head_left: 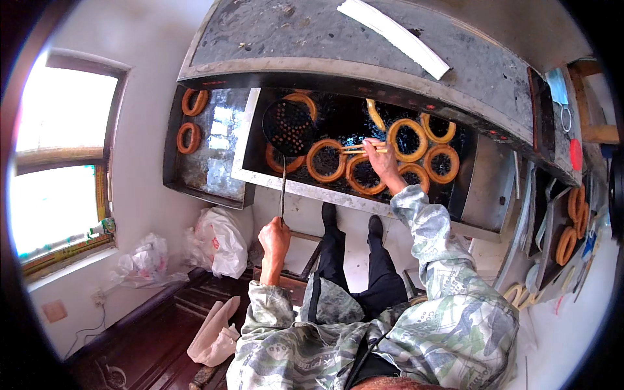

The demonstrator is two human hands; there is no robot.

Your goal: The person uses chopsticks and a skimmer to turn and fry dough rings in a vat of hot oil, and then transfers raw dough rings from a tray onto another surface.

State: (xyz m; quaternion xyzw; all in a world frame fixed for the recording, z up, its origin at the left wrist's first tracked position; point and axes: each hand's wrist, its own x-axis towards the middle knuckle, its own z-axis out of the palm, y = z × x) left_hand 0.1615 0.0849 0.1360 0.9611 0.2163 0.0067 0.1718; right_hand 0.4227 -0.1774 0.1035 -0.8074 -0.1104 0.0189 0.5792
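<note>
My left hand (274, 242) is closed around the handle of a round, black perforated skimmer (286, 123). The skimmer's bowl lies over the left part of a long oil vat (305, 194), partly covering browned dough rings there. In my right hand (383, 164) is a pair of wooden chopsticks (356, 149), pinched by the fingers. Their tips point left, at the right edge of a brown fried dough ring (310, 165); whether they touch it I cannot tell. Several more rings float to the right, including a paler yellow ring (408, 157). A pale dough strip (375, 115) lies near the far edge.
Left of the vat, a metal tray (221, 166) holds two browned rings (188, 149). Beyond the vat runs a grey ledge (273, 39) with a white folded strip (396, 39). More fried rings (565, 246) stand in a rack at right. White plastic bags (221, 244) sit below the tray.
</note>
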